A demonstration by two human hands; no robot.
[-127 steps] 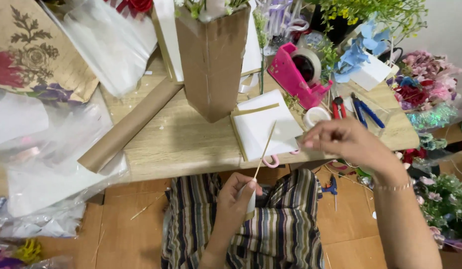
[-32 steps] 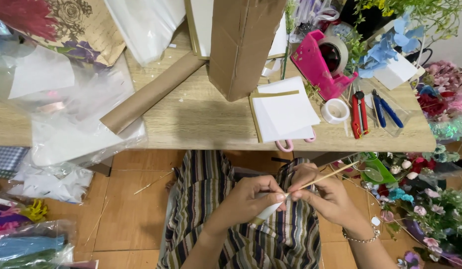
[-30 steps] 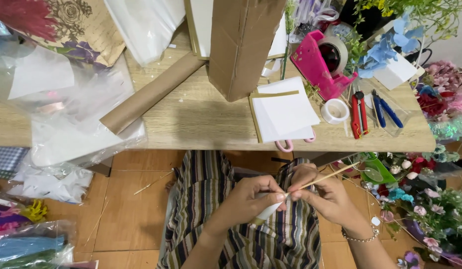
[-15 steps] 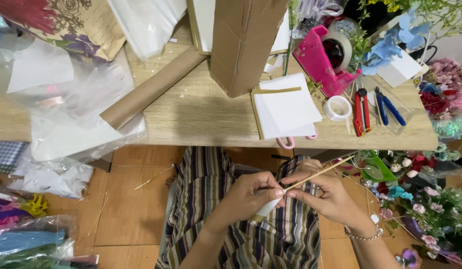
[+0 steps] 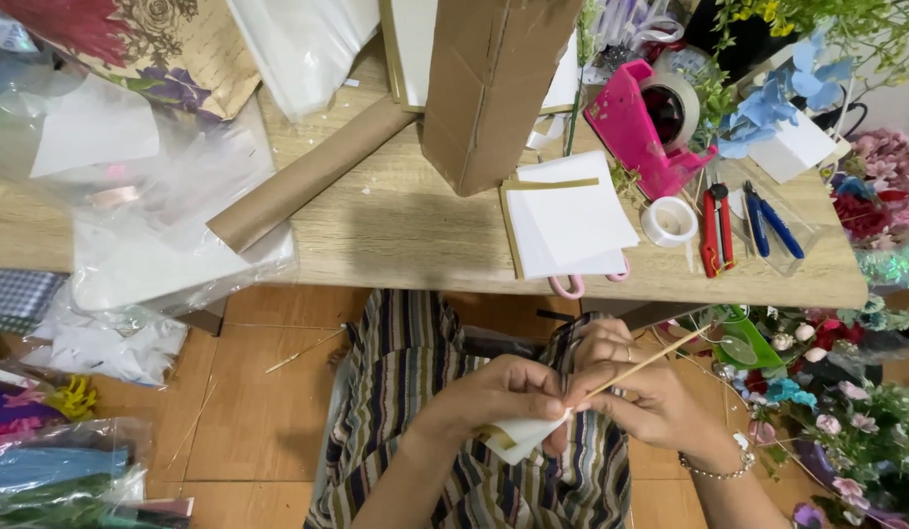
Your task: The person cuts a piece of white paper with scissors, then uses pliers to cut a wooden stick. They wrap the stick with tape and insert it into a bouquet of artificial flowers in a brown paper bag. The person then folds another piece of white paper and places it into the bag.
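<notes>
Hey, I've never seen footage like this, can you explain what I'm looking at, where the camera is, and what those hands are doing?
There is no machine here: a camera worn on a person's head looks down at their own two bare hands, above a striped lap. The left hand pinches a small piece of white paper. The right hand holds a thin wooden stick against it. On the wooden table lie a cardboard box, a brown paper roll, white sheets, a tape roll, red pliers and blue pliers.

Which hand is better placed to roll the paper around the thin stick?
Probably the left hand: it pinches the white paper at the stick's lower end. The right hand grips the stick higher up, steadying it.
</notes>
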